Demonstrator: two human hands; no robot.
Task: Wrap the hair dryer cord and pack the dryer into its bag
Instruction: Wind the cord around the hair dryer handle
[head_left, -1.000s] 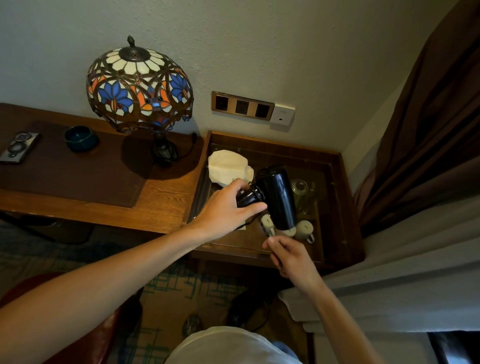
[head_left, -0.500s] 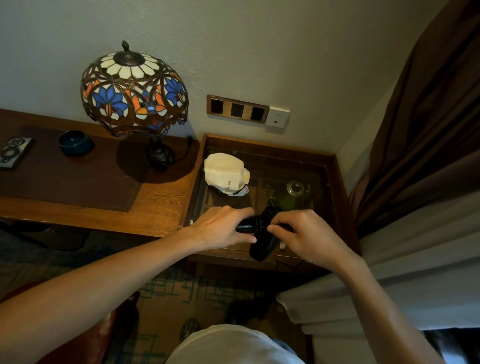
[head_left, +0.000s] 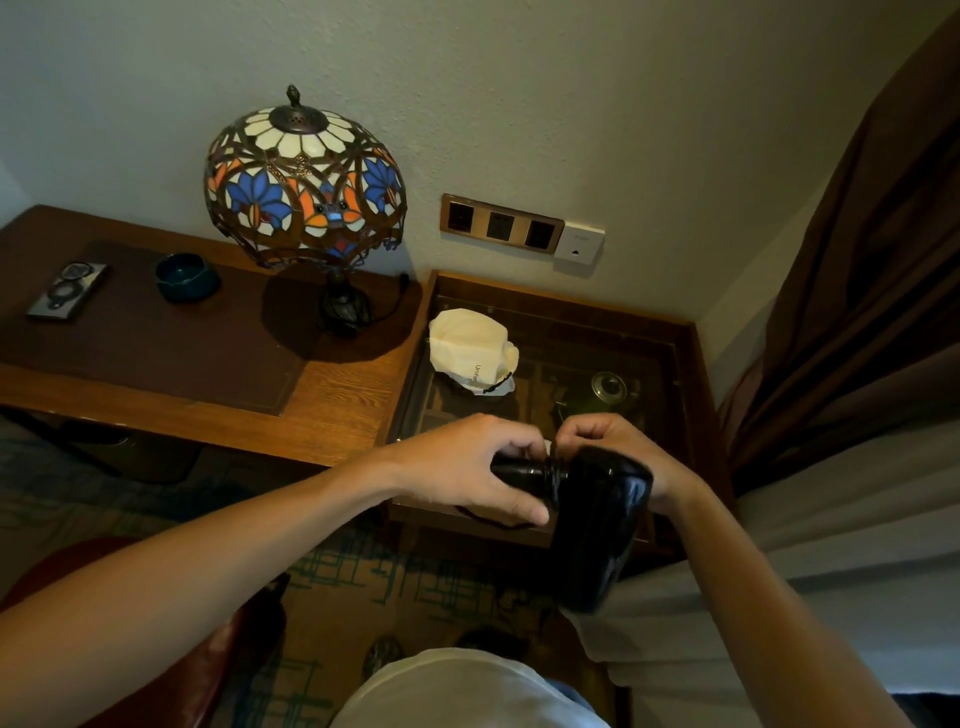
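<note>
**Head view: both hands on the hair dryer, bag lying on the glass top**

From the head view I see the black hair dryer (head_left: 592, 525) held in the lower middle of the frame, in front of the near edge of a glass-topped side table (head_left: 691, 358). My left hand (head_left: 467, 470) is wrapped around the dryer's handle, which points left, thumb underneath and fingers curled over the top. My right hand (head_left: 623, 452) is clamped on the upper end of the dryer's body, its fingers bent in by the joint where handle meets body. The body points down toward the bottom of the frame. A dark loop of cord (head_left: 488, 519) shows just under the left hand; I cannot tell where the rest of it runs.

The cream cloth bag (head_left: 470, 345) lies crumpled on the glass top, above the hands and apart from them, at the table's left side. A round metal lid (head_left: 609, 385) shows through the glass at the right.

To the left, the wooden desk (head_left: 332, 415) carries a stained-glass lamp (head_left: 304, 184), a small dark bowl (head_left: 186, 275) and a flat dark device (head_left: 67, 291) at far left. A socket panel (head_left: 501, 223) sits on the wall above the table.
</note>
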